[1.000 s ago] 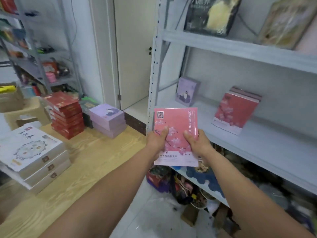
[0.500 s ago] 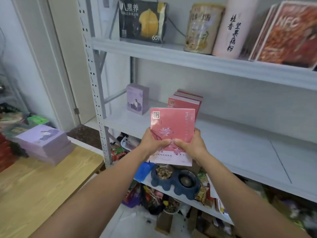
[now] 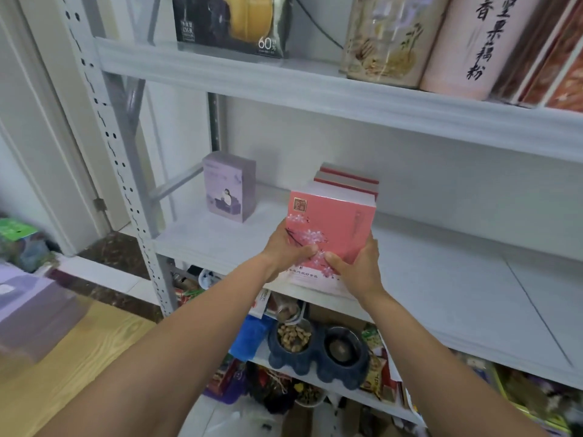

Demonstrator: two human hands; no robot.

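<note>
A pink box with blossom print (image 3: pixel 334 225) stands upright at the front of the white middle shelf (image 3: pixel 441 279). My left hand (image 3: pixel 285 250) grips its left edge and my right hand (image 3: pixel 359 266) grips its lower right edge, thumbs on the front face. Right behind it stand similar pink-red boxes (image 3: pixel 347 181). I cannot tell whether the held box's base rests on the shelf.
A purple box (image 3: pixel 228 187) stands at the shelf's left end. The upper shelf holds a dark box (image 3: pixel 230 23), a jar (image 3: pixel 388 36) and a pink canister (image 3: pixel 473 42). Pet bowls (image 3: pixel 315 348) sit on the lower shelf. A wooden table (image 3: pixel 63 357) lies left.
Both hands carried the pink box forward and down onto the middle shelf, up against the standing pink-red boxes. The view moved closer to the shelving.
</note>
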